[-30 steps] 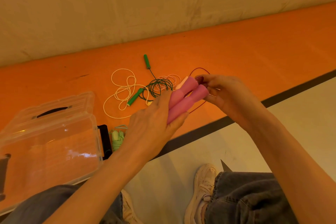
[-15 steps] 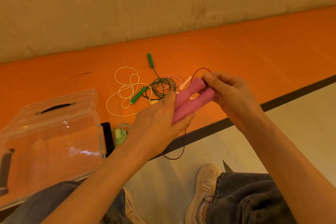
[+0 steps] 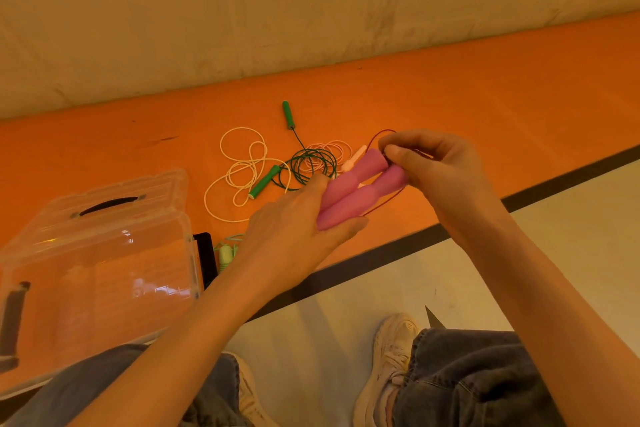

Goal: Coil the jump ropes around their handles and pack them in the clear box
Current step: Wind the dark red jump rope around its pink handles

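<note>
Gripping both pink handles (image 3: 360,189), the left hand (image 3: 298,232) holds them together; at two o'clock the right hand (image 3: 440,166) pinches the dark red rope (image 3: 377,137).

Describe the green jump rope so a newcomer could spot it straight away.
Start at the clear box on the orange floor strip. Up and right of it lies a tangle of ropes; the green jump rope is the dark coil in the middle. It alone has bright green handles; its neighbours are cream and pale pink.
</note>
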`<state>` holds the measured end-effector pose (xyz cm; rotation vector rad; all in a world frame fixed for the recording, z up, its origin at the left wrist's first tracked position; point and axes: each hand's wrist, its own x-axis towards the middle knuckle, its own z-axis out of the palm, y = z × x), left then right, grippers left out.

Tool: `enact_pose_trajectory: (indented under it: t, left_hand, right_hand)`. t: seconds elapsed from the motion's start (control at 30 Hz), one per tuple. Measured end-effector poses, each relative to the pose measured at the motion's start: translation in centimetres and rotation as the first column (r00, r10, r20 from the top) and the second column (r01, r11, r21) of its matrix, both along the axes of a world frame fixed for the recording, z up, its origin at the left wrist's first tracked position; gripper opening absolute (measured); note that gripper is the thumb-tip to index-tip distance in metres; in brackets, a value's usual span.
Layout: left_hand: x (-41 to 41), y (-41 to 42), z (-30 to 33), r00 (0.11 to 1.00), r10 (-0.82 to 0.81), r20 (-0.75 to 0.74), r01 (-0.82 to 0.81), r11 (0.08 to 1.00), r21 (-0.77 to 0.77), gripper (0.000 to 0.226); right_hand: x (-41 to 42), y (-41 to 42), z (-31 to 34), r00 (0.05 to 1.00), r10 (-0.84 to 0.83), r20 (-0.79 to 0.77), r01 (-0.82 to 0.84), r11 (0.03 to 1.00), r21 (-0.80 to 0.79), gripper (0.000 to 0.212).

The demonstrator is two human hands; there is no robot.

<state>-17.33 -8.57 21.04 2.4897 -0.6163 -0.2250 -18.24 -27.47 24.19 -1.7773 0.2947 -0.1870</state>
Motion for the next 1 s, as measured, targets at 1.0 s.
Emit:
enact_pose_trajectory:
  t: [1.0]
  left_hand:
    - [-0.6, -1.2, -0.3, 0.998, -0.01, -0.062, -0.003, 0.979, -0.202, 0.057]
  right_hand:
    - [-0.3, 4.8, -1.4, 0.987, 0.01, -0.16, 0.129, 0.546, 0.828, 0.02]
